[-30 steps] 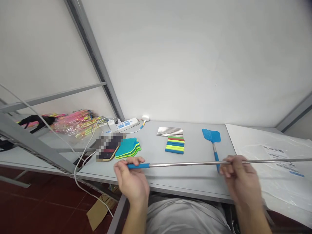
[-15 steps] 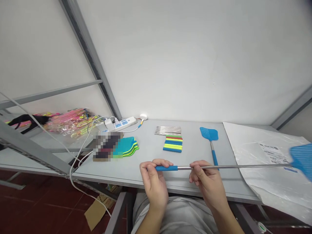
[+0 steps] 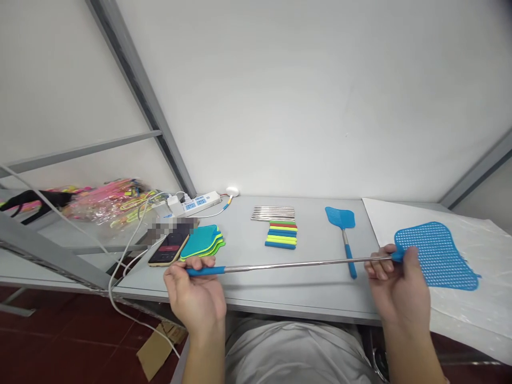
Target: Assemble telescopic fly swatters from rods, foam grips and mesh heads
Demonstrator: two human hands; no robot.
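Observation:
I hold a telescopic fly swatter (image 3: 296, 263) level above the front of the grey table (image 3: 256, 282). My left hand (image 3: 196, 296) is closed round its blue foam grip at the left end. My right hand (image 3: 394, 290) pinches the steel rod just where it meets the blue mesh head (image 3: 436, 256). The rod is drawn out long between my hands.
A second, short blue swatter (image 3: 343, 229) lies behind the rod. Coloured foam grips (image 3: 281, 234) and steel rods (image 3: 273, 213) sit mid-table, stacked mesh heads (image 3: 202, 242) and a phone (image 3: 168, 248) to the left. A power strip (image 3: 196, 202), cables and a white plastic sheet (image 3: 460, 288) border the area.
My hands have drawn apart again after closing together. The left hand slid left with the grip, the right moved out along the rod to the head, which has come into full view.

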